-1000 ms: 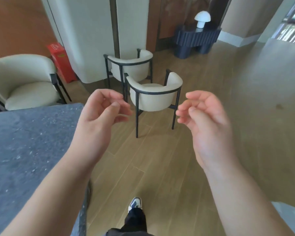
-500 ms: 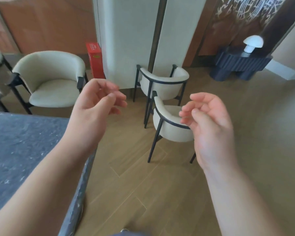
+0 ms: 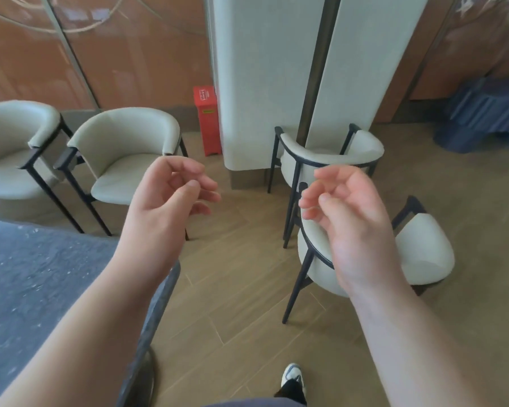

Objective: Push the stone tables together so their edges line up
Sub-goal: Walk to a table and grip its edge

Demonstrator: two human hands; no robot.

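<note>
Left hand (image 3: 171,198): raised in the air above the table's near corner, fingers loosely curled, holding nothing.
Right hand (image 3: 350,212): raised in front of a cream chair (image 3: 423,251), fingers loosely curled — empty.
Stone table (image 3: 27,289): grey, lower left, only 1 in view — untouched by either hand.
Floor (image 3: 247,274): wood planks.

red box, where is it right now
In the head view the red box stands on the floor left of centre, against the pale pillar.
</note>
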